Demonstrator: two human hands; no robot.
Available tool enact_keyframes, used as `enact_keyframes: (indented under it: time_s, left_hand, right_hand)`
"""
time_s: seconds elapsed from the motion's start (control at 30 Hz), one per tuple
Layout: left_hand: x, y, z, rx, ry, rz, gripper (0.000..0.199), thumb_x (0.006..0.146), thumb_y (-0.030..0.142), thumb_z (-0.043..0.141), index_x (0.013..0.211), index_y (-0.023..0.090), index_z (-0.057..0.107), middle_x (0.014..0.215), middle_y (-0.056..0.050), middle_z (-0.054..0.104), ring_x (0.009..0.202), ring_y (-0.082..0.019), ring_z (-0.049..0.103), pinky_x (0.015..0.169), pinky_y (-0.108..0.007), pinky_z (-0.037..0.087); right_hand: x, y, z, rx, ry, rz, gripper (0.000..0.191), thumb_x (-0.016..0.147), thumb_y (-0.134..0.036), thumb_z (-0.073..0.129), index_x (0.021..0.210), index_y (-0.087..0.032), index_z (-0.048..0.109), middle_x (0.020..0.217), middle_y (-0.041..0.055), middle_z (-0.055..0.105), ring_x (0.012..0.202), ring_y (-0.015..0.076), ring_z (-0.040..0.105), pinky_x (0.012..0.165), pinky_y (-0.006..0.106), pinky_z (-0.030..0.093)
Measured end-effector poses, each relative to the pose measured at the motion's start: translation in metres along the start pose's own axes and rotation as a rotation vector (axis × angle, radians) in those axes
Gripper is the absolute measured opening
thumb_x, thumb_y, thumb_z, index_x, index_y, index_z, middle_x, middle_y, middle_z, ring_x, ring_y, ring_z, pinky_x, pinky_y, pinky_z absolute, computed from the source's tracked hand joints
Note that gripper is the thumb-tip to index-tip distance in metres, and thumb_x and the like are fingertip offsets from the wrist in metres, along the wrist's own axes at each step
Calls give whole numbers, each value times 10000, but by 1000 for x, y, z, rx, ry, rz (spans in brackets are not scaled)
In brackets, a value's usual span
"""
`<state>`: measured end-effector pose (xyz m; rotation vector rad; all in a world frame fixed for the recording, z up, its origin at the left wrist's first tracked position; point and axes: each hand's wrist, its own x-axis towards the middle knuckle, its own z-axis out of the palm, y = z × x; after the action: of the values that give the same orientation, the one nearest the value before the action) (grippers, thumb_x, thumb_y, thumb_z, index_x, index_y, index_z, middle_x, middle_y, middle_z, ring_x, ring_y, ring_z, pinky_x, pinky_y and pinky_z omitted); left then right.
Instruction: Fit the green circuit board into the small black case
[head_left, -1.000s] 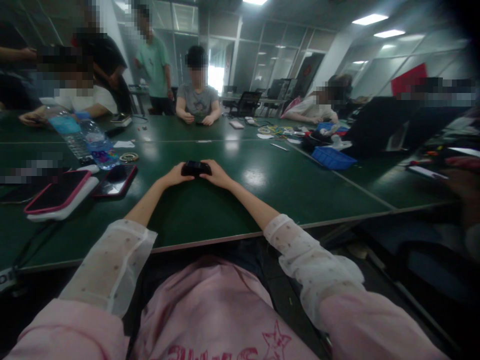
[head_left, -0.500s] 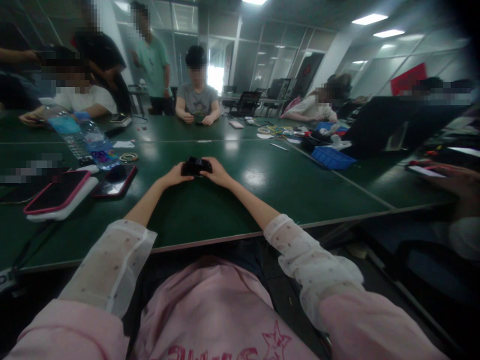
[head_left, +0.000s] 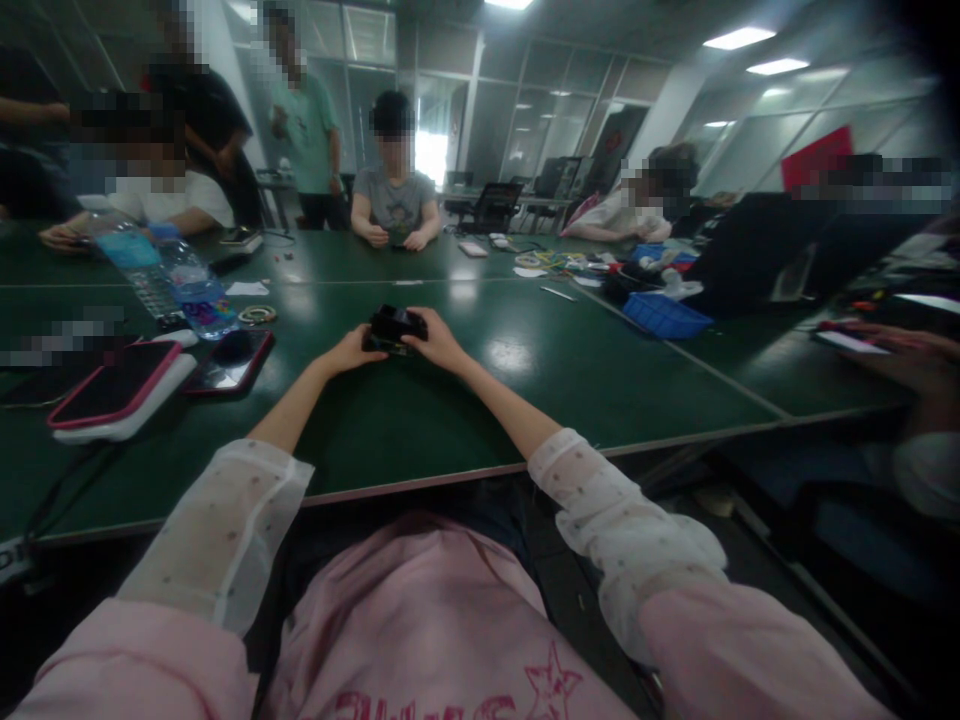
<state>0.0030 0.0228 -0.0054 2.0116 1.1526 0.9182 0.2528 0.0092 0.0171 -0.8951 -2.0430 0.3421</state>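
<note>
A small black box-like object (head_left: 396,325) is between my two hands, over the green table (head_left: 450,420). My left hand (head_left: 355,350) is closed round its left side, with the thumb along the near edge. My right hand (head_left: 435,338) grips the right side, its fingers on the upper part. That upper part sits a little raised and tilted, and a thin lighter strip shows beneath it near my right thumb. What exactly the black object is, I cannot make out. The far fingers of both hands are partly hidden behind it.
To the left lie a red-edged phone (head_left: 229,362), a pink-framed phone (head_left: 116,385) and two plastic bottles (head_left: 193,290). A blue basket (head_left: 666,315), cables (head_left: 551,262) and a pen (head_left: 558,294) lie to the right. Co-workers sit around the table; a person's hand (head_left: 885,340) holds a phone at right.
My right hand has shifted slightly up and right, and the black object's upper part stands higher, with a light strip now showing below. My left hand stays put.
</note>
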Motion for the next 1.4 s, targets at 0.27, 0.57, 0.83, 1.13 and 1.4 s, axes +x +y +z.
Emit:
enact_keyframes:
  time_s: [0.27,0.57,0.83,1.13,1.4]
  left_hand:
    - [-3,2,1,-53,-7,32,750,667,378,846,1302,132,531,1329,-182,616,1259,-336,589,1116,-548,420]
    - [-2,0,0,-48,-10,23,762,666,385,861,1316,160,533,1344,-166,613,1277,-331,577,1125,-569,408]
    - [-1,-1,1,-23,13,9,784,651,385,870,1321,149,539,1367,-172,594,1282,-339,571,1129,-562,401]
    - [0,-4,-1,-7,-2,6,788,658,414,863,1331,161,539,1385,-171,582,1297,-335,559,1138,-561,392]
    - [-1,-3,-1,-2,-13,15,787,673,428,854,1336,157,528,1397,-171,580,1317,-324,549,1146,-551,379]
  right_hand:
    - [4,-3,-6,-6,93,38,618,880,-562,642,1372,-216,499,1320,161,574,1248,329,535,1115,553,412]
    - [6,1,-16,-89,166,103,678,930,-621,535,1450,-204,408,1407,186,505,1318,337,484,1141,546,398]
    - [7,10,-22,-164,283,129,639,949,-575,525,1469,-227,394,1393,172,501,1316,336,480,1145,578,390]
    - [1,27,-28,-234,468,260,508,964,-361,516,1431,-192,410,1293,187,526,1271,321,529,1078,576,459]
    - [-11,36,-29,-312,407,485,468,866,-275,644,1278,-99,509,1259,266,527,1268,441,518,1019,719,418]
